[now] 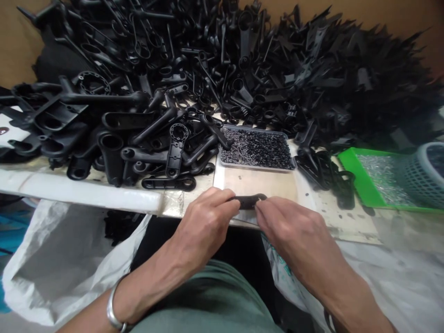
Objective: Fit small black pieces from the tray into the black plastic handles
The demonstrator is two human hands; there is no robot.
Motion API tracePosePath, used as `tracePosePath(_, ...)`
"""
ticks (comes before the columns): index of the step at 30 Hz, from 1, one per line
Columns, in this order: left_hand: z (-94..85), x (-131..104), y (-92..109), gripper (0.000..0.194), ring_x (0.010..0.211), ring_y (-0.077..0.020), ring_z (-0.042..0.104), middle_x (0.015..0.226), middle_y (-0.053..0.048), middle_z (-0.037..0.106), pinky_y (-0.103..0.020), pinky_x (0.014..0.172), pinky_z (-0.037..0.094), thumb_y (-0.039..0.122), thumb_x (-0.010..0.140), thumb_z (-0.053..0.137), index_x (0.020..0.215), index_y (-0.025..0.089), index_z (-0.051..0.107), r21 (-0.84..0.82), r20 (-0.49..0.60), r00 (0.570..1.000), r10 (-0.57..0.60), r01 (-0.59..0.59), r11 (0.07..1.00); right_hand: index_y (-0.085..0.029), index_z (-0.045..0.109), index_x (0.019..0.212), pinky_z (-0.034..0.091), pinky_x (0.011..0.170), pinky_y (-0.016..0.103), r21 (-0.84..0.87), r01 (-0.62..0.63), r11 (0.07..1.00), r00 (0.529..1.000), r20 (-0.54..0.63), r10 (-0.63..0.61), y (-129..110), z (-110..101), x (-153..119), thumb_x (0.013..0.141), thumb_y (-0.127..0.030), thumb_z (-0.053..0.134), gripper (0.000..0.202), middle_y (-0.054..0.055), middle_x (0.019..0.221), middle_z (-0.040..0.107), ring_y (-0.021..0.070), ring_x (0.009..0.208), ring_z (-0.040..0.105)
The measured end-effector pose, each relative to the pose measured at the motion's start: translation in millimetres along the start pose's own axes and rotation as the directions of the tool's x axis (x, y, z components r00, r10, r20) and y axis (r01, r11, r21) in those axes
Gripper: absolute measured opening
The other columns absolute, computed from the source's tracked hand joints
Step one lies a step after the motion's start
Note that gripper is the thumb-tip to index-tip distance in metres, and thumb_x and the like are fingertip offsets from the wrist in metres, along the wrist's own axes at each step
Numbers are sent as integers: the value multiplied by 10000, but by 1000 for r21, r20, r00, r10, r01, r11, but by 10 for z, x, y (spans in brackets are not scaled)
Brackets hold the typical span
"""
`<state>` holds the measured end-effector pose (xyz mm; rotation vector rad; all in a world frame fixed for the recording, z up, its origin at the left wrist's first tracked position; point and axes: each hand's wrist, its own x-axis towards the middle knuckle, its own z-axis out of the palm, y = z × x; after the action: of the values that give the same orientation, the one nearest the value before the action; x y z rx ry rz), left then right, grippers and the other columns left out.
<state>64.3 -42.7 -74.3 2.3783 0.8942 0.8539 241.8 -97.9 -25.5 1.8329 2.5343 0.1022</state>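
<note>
Between my two hands, at the table's front edge, is a short black plastic part (pixel 247 201). My left hand (pixel 210 224) is closed on its left end, fingers wrapped over it. At the right end my right hand (pixel 293 226) is pinched on the part; its fingertips hide whether a small piece is there too. Just beyond the hands stands a clear tray (pixel 258 167) full of tiny dark and metallic pieces, with one black part lying over its left rim. Loose black arm-shaped parts (pixel 175 155) lie left of the tray.
A large heap of black plastic parts (pixel 243 51) fills the back. At the right are a green tray (pixel 360 185) of small clear pieces and a grey-blue basket (pixel 423 173). White foam (pixel 86 192) edges the table at the left, above a white sack (pixel 65 259).
</note>
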Motion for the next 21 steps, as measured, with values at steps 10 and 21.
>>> tracePosePath(10,46,39,21,389,881,-188,489,1085,-70,600,-346,772,439,42,918,374,1217,215,552,102,173,985,21,-39,994,-204,608,873,428,663,302,365,-176,914,984,101,149,112,-2,32,940,-208,453,169,24,861,660,163,751,622)
tracePosePath(21,84,44,0,423,925,-199,456,1139,-67,544,-348,753,388,44,914,350,1216,268,545,199,226,973,47,-93,976,-214,588,679,365,513,253,409,-313,857,950,132,284,83,-31,147,904,-235,446,266,-14,610,638,131,521,565)
